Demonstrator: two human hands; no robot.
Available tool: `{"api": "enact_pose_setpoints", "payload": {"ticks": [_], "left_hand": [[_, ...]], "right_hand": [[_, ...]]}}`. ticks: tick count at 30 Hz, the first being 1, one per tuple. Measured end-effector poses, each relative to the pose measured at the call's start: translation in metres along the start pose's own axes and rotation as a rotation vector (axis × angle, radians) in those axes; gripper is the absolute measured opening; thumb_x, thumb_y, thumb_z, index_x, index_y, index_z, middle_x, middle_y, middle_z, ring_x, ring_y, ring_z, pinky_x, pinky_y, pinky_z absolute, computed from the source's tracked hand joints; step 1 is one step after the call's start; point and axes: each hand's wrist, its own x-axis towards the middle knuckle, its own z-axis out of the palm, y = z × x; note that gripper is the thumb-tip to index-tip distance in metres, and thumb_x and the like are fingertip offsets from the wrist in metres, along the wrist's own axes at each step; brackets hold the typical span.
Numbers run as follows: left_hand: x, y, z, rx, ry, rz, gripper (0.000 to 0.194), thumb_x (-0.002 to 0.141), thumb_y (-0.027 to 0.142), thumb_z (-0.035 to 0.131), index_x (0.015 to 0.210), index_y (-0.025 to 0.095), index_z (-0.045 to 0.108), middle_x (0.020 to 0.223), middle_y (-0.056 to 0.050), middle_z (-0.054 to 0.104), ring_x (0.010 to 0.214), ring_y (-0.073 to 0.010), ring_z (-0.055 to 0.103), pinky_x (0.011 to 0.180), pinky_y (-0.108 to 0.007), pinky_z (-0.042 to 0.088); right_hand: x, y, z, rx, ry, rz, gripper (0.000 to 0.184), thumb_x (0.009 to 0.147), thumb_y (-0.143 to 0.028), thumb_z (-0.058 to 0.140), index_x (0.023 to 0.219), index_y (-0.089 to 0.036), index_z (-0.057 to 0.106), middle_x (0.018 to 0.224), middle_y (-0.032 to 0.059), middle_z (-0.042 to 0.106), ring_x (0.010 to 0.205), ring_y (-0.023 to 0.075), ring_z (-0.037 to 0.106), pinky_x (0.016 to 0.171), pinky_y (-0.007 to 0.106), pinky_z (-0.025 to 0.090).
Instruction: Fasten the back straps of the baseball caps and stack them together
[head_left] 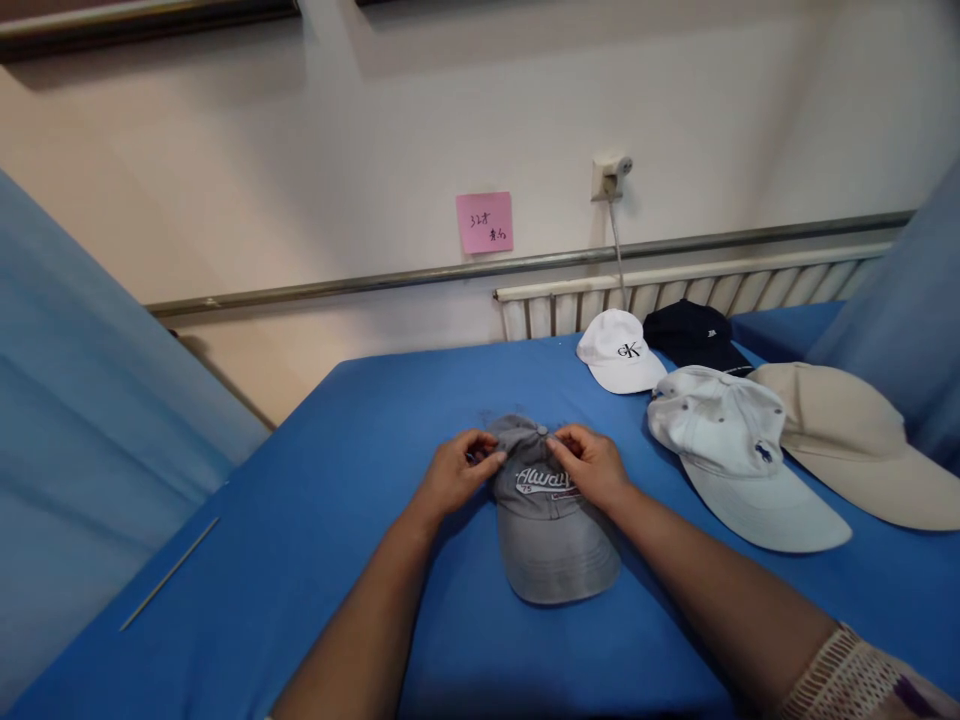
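A grey baseball cap (559, 545) lies on the blue-covered table with its brim pointing toward me and white lettering across its front. My left hand (459, 468) pinches the crown at its left side between thumb and fingers. On the other side, my right hand (591, 462) grips the crown near the top button, its thumb over part of the lettering. The back of the cap is hidden behind the crown.
To the right sit a white cap (619, 350), a black cap (694, 335), a pale cap with a small dark emblem (720, 420) and a beige cap (840, 420). A thin stick (169, 573) lies at the left. Blue curtains (82, 430) flank the table (322, 560); a rail (390, 282) and radiator (570, 308) run behind.
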Motion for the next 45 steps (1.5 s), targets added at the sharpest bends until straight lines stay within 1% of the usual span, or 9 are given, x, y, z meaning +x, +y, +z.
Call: {"api": "enact_pose_setpoints", "payload": {"ticks": [5,9,12,16,23,27,35,40,45], "left_hand": [[-0.001,0.01,0.018,0.19,0.091,0.158,0.015,0.082,0.031,0.061,0.09,0.02,0.068,0.089,-0.006,0.067,0.086,-0.0201,0.057,0.082,-0.034,0.044],[0.0,0.011,0.021,-0.157,-0.038,0.016,0.028,0.088,0.039,0.052,0.079,0.016,0.065,0.075,-0.003,0.064,0.072,-0.0159,0.057,0.069,-0.028,0.046],[0.002,0.011,0.021,-0.344,0.036,-0.066,0.03,0.087,0.042,0.052,0.084,0.015,0.065,0.08,-0.004,0.067,0.074,-0.0158,0.06,0.07,-0.027,0.048],[0.001,0.02,0.021,-0.198,0.203,0.057,0.025,0.085,0.033,0.056,0.102,0.018,0.067,0.099,-0.006,0.069,0.088,-0.0174,0.062,0.083,-0.031,0.049],[0.0,0.046,0.019,0.121,0.062,0.3,0.023,0.086,0.027,0.058,0.108,0.021,0.065,0.1,-0.005,0.066,0.093,-0.0182,0.06,0.085,-0.032,0.047],[-0.005,0.043,0.012,0.177,0.056,0.282,0.017,0.085,0.027,0.057,0.099,0.019,0.064,0.089,-0.004,0.064,0.082,-0.0167,0.059,0.077,-0.029,0.046],[-0.013,0.036,0.013,0.31,-0.098,0.291,0.01,0.08,0.023,0.057,0.088,0.018,0.06,0.08,-0.002,0.06,0.074,-0.016,0.055,0.068,-0.028,0.042],[-0.011,0.034,0.013,0.322,-0.109,0.296,0.009,0.081,0.022,0.055,0.087,0.018,0.059,0.081,-0.002,0.06,0.073,-0.0155,0.054,0.068,-0.028,0.042],[-0.011,0.035,0.012,0.331,-0.052,0.307,0.011,0.082,0.023,0.055,0.09,0.019,0.061,0.086,-0.003,0.064,0.079,-0.0167,0.058,0.074,-0.029,0.045]], "right_hand": [[-0.001,-0.006,-0.003,-0.027,0.015,-0.094,0.025,0.088,-0.04,0.053,0.083,-0.021,0.068,0.074,0.0013,0.068,0.063,0.015,0.059,0.059,0.025,0.044],[-0.002,-0.017,-0.008,0.005,0.048,-0.148,0.024,0.09,-0.038,0.051,0.085,-0.021,0.068,0.076,0.0014,0.067,0.066,0.0152,0.06,0.064,0.026,0.045],[-0.004,-0.023,-0.01,-0.028,0.056,-0.2,0.023,0.092,-0.037,0.05,0.088,-0.022,0.067,0.077,0.0023,0.066,0.07,0.0162,0.06,0.066,0.027,0.044],[-0.007,-0.026,-0.008,-0.115,0.038,-0.209,0.022,0.092,-0.037,0.05,0.09,-0.021,0.065,0.079,0.0037,0.065,0.072,0.0172,0.06,0.067,0.027,0.044],[-0.005,-0.026,-0.011,-0.053,-0.04,-0.273,0.022,0.094,-0.032,0.046,0.093,-0.022,0.067,0.087,0.0056,0.067,0.083,0.0183,0.062,0.076,0.029,0.047],[0.011,-0.005,-0.015,0.035,0.035,-0.096,0.023,0.091,-0.029,0.049,0.087,-0.022,0.071,0.087,0.0042,0.071,0.083,0.018,0.065,0.077,0.029,0.049],[0.018,0.008,-0.006,-0.257,-0.636,-0.074,0.029,0.075,-0.018,0.061,0.102,-0.021,0.072,0.088,0.003,0.075,0.074,0.0176,0.066,0.064,0.024,0.046],[0.018,-0.014,-0.001,-0.553,-0.691,-0.208,0.023,0.078,-0.017,0.055,0.096,-0.016,0.069,0.095,0.01,0.074,0.08,0.0226,0.065,0.066,0.028,0.044],[0.014,-0.017,-0.004,-0.547,-0.597,-0.214,0.019,0.083,-0.019,0.05,0.093,-0.016,0.066,0.093,0.0106,0.072,0.078,0.0209,0.064,0.067,0.029,0.043]]}}
